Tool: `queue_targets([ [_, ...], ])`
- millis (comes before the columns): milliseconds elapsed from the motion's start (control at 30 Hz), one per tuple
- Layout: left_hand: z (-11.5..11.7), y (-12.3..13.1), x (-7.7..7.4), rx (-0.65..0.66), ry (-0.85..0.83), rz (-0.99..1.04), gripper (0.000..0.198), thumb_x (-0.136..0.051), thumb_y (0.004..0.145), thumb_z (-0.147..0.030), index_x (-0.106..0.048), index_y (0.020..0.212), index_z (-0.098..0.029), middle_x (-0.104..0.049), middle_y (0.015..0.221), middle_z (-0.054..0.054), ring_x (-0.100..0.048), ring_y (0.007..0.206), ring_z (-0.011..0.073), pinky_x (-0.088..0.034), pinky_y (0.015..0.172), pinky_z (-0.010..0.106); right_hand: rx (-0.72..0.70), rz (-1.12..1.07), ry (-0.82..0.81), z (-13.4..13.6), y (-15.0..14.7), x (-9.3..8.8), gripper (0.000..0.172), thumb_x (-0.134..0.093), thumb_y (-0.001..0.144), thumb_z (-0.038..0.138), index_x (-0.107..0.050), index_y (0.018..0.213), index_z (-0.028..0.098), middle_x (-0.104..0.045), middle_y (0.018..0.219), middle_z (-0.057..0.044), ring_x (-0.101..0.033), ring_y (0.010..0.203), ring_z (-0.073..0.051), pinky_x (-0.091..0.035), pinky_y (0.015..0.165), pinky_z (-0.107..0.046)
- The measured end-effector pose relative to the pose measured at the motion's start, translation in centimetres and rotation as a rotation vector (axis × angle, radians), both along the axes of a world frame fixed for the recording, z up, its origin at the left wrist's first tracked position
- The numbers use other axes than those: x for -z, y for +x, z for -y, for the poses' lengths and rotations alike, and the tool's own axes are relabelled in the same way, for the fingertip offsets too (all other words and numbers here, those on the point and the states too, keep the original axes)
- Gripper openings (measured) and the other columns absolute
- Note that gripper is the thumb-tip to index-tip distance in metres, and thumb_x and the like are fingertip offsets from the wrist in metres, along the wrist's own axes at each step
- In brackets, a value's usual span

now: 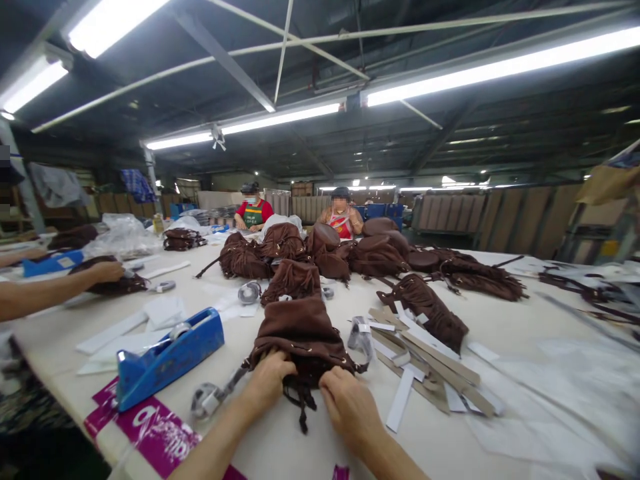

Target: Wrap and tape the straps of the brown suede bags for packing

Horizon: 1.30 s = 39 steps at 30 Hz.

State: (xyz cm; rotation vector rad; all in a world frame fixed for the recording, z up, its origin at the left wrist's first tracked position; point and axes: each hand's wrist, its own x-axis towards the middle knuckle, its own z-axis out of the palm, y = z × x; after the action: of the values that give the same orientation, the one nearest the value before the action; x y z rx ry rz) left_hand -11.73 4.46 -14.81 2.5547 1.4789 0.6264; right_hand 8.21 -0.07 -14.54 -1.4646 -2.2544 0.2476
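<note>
A dark brown drawstring bag [305,327] with metal eyelets lies on the white table in front of me, its mouth towards me. My left hand [273,377] is at the left of the mouth, its fingers curled over the rim and partly hidden inside. At the right of the mouth, my right hand [345,400] pinches the edge, thumb and fingers together. A cord with tassel ends [303,413] hangs between the hands. Wrapped strap hardware [207,400] lies left of the bag, and a similar wrapped piece [361,337] lies to its right.
A blue tape dispenser [173,357] stands at the left on purple printed plastic [160,433]. Cardboard and paper strips [425,360] lie at the right. Several brown bags [340,250] are heaped behind. A co-worker's arm [55,290] reaches in from the left; two people sit across the table.
</note>
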Motion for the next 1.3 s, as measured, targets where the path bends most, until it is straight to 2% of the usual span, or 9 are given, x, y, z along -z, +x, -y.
queue_targets([
  [100, -0.1, 0.6, 0.0, 0.006, -0.008, 0.024, 0.042, -0.04, 0.079, -0.004, -0.076, 0.088, -0.025, -0.066, 0.106, 0.008, -0.053, 0.106, 0.0238, -0.041, 0.092, 0.032, 0.075, 0.016, -0.074, 1.1, -1.7, 0.0, 0.019, -0.05, 0.089, 0.027, -0.064, 0.097, 0.018, -0.068, 0.093, -0.011, -0.065, 0.088, -0.028, -0.045, 0.073, -0.034],
  [333, 1.8, 1.7, -0.5, 0.002, -0.045, 0.007, 0.051, -0.042, 0.079, -0.005, -0.064, 0.118, -0.029, -0.061, 0.122, 0.006, -0.05, 0.117, 0.0243, -0.035, 0.102, 0.036, -0.005, -0.051, -0.111, 0.0, -1.2, 0.4, 0.027, -0.054, 0.079, 0.011, -0.064, 0.102, 0.02, -0.068, 0.103, -0.007, -0.061, 0.1, -0.024, -0.042, 0.084, -0.029],
  [533, 0.4, 2.8, -0.9, -0.15, -0.114, 0.096, 0.027, -0.047, 0.084, -0.012, -0.071, 0.091, -0.021, -0.07, 0.099, 0.01, -0.059, 0.101, 0.0265, -0.039, 0.096, 0.04, 0.038, -0.16, -0.119, 0.2, -1.1, 1.1, 0.03, -0.052, 0.074, 0.01, -0.064, 0.1, 0.017, -0.067, 0.103, -0.011, -0.061, 0.101, -0.027, -0.045, 0.086, -0.034],
  [667, -3.3, 3.8, -4.4, -0.238, -0.099, 0.386, 0.016, -0.052, 0.084, -0.01, -0.066, 0.081, -0.018, -0.068, 0.088, 0.007, -0.06, 0.096, 0.0236, -0.039, 0.096, 0.04, 0.066, -0.267, -0.126, -1.6, 1.1, 0.4, 0.034, -0.054, 0.076, 0.017, -0.064, 0.108, 0.017, -0.067, 0.113, -0.011, -0.062, 0.106, -0.025, -0.047, 0.091, -0.033],
  [800, -7.9, 4.6, -9.8, -0.317, -0.07, 0.886, 0.015, -0.054, 0.093, -0.026, -0.062, 0.096, -0.014, -0.065, 0.098, 0.005, -0.06, 0.096, 0.0207, -0.046, 0.091, 0.041, 0.129, -0.417, -0.065, -4.1, 5.0, -2.5, 0.053, -0.051, 0.08, 0.03, -0.053, 0.13, 0.013, -0.04, 0.148, -0.019, -0.053, 0.123, -0.031, -0.05, 0.092, -0.04],
  [867, -8.8, 5.3, -11.0, -0.353, -0.109, 1.144, 0.02, -0.052, 0.094, -0.031, -0.059, 0.102, -0.013, -0.063, 0.1, 0.006, -0.061, 0.092, 0.0203, -0.05, 0.085, 0.04, 0.134, -0.557, 0.002, -4.9, 6.4, -4.1, 0.052, -0.05, 0.082, 0.038, -0.055, 0.129, 0.015, -0.032, 0.153, -0.016, -0.051, 0.125, -0.031, -0.052, 0.09, -0.04],
  [1000, -6.2, 8.8, -7.4, -0.333, -0.318, 1.547, 0.016, -0.042, 0.093, -0.012, -0.058, 0.097, -0.015, -0.066, 0.091, 0.006, -0.065, 0.085, 0.0177, -0.053, 0.081, 0.035, 0.11, -0.633, 0.06, -5.7, 7.0, -5.5, 0.056, -0.041, 0.088, 0.045, -0.05, 0.136, 0.018, -0.022, 0.158, -0.012, -0.049, 0.129, -0.027, -0.049, 0.097, -0.039],
  [1167, -0.7, 12.7, -0.1, -0.245, -0.655, 1.804, 0.02, -0.045, 0.084, -0.007, -0.06, 0.086, -0.019, -0.07, 0.088, 0.006, -0.067, 0.09, 0.0195, -0.054, 0.083, 0.033, -0.035, -0.298, -0.037, -6.1, 6.1, -3.2, 0.052, -0.045, 0.085, 0.024, -0.052, 0.134, 0.009, -0.045, 0.145, -0.015, -0.041, 0.135, -0.022, -0.029, 0.115, -0.037],
  [1300, 0.7, 10.7, 1.2, -0.198, -0.885, 1.797, 0.027, -0.052, 0.072, 0.001, -0.061, 0.088, -0.018, -0.07, 0.089, 0.004, -0.067, 0.081, 0.0171, -0.054, 0.077, 0.03, -0.056, -0.227, -0.064, -6.6, 5.9, -1.9, 0.051, -0.047, 0.081, 0.015, -0.057, 0.131, 0.012, -0.052, 0.141, -0.013, -0.046, 0.132, -0.021, -0.03, 0.115, -0.037],
])
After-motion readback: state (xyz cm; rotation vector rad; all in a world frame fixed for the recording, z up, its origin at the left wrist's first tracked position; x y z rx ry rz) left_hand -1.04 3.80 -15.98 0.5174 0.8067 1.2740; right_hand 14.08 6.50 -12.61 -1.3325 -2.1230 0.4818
